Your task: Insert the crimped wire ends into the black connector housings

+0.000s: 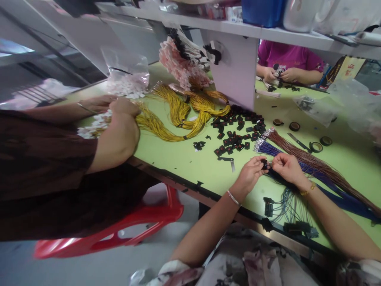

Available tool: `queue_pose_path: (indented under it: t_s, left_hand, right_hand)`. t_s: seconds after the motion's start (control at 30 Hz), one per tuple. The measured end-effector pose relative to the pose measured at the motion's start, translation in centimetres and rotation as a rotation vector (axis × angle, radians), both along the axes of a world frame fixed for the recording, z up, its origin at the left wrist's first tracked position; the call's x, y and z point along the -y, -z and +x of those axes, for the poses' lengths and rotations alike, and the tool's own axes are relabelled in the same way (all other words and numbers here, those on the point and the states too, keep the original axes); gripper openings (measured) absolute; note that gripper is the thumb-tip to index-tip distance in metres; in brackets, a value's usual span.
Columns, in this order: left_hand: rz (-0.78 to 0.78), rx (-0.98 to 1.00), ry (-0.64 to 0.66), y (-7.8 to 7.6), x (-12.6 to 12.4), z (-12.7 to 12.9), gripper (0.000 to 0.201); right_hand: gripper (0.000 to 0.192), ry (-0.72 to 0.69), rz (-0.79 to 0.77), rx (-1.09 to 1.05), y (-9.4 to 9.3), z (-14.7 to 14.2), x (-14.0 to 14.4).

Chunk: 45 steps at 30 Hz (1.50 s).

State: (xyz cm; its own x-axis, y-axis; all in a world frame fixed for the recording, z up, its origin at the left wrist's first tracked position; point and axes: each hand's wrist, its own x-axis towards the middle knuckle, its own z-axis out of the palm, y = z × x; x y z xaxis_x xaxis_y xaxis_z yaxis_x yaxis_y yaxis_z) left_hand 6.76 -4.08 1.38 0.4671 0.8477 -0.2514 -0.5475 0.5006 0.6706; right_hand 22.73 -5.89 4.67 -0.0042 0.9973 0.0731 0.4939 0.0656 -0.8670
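Observation:
My left hand (251, 171) pinches a small black connector (264, 164) over the green table (184, 159). My right hand (287, 167) is closed right beside it, fingertips at the connector, apparently holding a thin wire, though the wire end is too small to see. Bundles of blue wires (272, 150) and brown wires (309, 159) lie just behind my hands. A pile of black connectors (238, 133) sits further back. Finished connectors with blue wires (285, 208) lie near the table's front edge below my right wrist.
A person in a dark sleeve (119, 131) at my left handles yellow wire bundles (181, 115). Another person in pink (285, 63) works across the table. Tape rolls (315, 147), a white partition (235, 67), plastic bags and a red chair (149, 222) are around.

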Motion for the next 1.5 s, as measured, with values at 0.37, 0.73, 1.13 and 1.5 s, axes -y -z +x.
queue_pose_path:
  t_s: [0.37, 0.73, 1.13, 1.5]
  left_hand:
    - [0.026, -0.027, 0.016, 0.2, 0.0, -0.2, 0.026]
    - [0.045, -0.182, 0.004, 0.4, 0.5, 0.2, 0.033]
    - [0.197, -0.342, -0.08, -0.3, 1.0, 0.3, 0.03]
    - [1.578, -0.585, 0.485, -2.2, 10.7, 3.2, 0.023]
  right_hand:
    - [0.009, 0.044, 0.042, 0.127, 0.4, -0.2, 0.1]
    - [0.011, -0.077, 0.069, 0.167, 0.4, -0.1, 0.3]
    - [0.013, -0.116, 0.045, 0.171, 0.0, 0.1, 0.0]
    - [0.013, -0.079, -0.037, 0.43, 0.4, 1.2, -0.4]
